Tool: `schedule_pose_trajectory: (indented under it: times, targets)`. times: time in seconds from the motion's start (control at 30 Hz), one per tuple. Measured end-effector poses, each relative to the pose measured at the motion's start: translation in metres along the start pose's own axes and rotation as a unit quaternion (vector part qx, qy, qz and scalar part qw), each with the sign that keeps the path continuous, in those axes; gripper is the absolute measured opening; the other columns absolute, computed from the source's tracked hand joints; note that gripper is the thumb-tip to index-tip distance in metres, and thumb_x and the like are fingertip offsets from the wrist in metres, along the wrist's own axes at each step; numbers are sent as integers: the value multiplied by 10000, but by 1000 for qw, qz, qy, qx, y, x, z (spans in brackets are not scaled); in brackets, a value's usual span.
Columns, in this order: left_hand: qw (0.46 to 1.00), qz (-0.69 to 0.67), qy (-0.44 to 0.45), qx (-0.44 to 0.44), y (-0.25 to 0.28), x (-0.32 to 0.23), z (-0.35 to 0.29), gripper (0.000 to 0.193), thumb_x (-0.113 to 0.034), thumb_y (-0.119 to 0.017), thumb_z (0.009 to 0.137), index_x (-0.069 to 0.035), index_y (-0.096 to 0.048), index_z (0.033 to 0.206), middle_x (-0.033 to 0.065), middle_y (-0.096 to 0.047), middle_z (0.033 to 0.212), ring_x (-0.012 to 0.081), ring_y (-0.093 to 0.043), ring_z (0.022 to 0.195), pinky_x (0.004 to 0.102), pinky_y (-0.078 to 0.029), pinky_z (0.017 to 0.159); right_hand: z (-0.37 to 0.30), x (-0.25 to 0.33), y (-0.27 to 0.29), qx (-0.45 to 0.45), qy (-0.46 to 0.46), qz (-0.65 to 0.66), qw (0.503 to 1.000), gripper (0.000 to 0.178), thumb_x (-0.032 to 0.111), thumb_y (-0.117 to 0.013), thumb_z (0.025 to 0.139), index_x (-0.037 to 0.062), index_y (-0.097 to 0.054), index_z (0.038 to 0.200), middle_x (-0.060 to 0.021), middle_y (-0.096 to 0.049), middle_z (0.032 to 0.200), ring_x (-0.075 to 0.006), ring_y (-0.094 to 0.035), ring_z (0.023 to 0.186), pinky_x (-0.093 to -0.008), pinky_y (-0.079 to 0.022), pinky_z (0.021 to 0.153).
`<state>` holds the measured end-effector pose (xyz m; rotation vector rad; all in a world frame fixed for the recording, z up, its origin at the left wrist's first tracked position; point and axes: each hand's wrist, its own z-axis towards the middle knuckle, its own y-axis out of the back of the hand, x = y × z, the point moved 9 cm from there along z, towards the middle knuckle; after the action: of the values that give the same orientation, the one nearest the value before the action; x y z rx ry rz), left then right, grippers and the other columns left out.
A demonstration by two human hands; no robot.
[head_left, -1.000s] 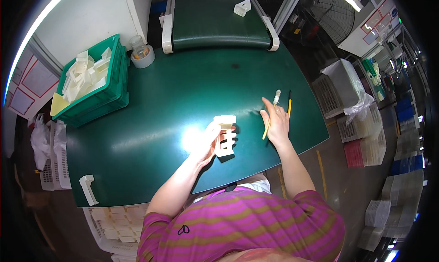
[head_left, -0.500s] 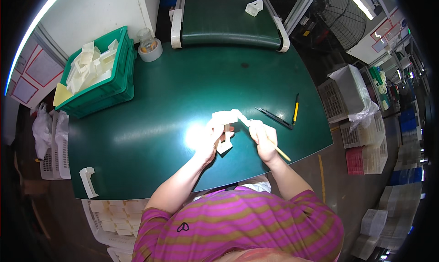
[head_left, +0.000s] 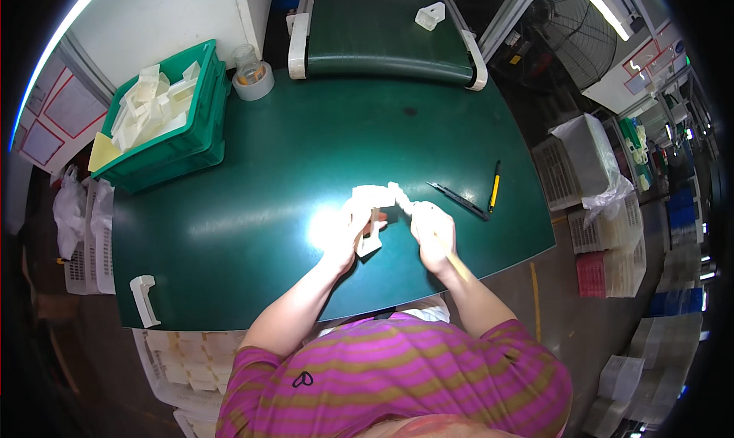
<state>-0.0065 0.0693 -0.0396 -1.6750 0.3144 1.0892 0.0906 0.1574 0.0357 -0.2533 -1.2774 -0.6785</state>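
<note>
My left hand [head_left: 345, 231] is closed around a white, bracket-shaped plastic part [head_left: 373, 196], its lower leg hanging below the fingers over the table. My right hand [head_left: 433, 235] is closed on a slim tool with a pale, tan handle [head_left: 457, 266], which sticks out behind the fist above the wrist. From the front of that fist a crumpled white, cloth-like piece [head_left: 400, 196] reaches to the right end of the part and appears to touch it. Whether this piece is the tool's tip or separate, I cannot tell.
A black craft knife [head_left: 461, 201] and a yellow-black pen-like tool [head_left: 495, 189] lie on the green table [head_left: 306, 147] at right. A green crate [head_left: 206, 124] of white parts stands far left, near a tape roll [head_left: 254, 86]. Another white part [head_left: 144, 300] lies front left. A conveyor [head_left: 382, 48] adjoins behind.
My right hand has turned slightly and shifted a little left, so the tan handle now lies over the wrist. The left hand still grips the white part, almost unmoved.
</note>
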Motion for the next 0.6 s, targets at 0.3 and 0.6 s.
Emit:
schedule_pose_trajectory:
  times: [0.3, 0.6]
  targets:
    - [996, -58, 68, -24, 4, 2, 2, 499, -388, -488, 910, 21, -469, 1194, 170, -565, 1119, 242, -625, 924, 351, -524, 804, -6, -4, 16, -63, -10, 1, 998, 378, 110, -341, 969, 25, -424, 610, -29, -414, 591, -100, -372, 542, -239, -305, 527]
    - [998, 27, 35, -52, 10, -4, 2, 465, -347, -522, 905, -4, -467, 1214, 125, -586, 1070, 212, -606, 941, 350, -510, 808, 9, 30, -4, -51, 93, 31, 994, 318, 121, -352, 959, 15, -449, 675, -38, -432, 610, -104, -409, 514, -237, -318, 497]
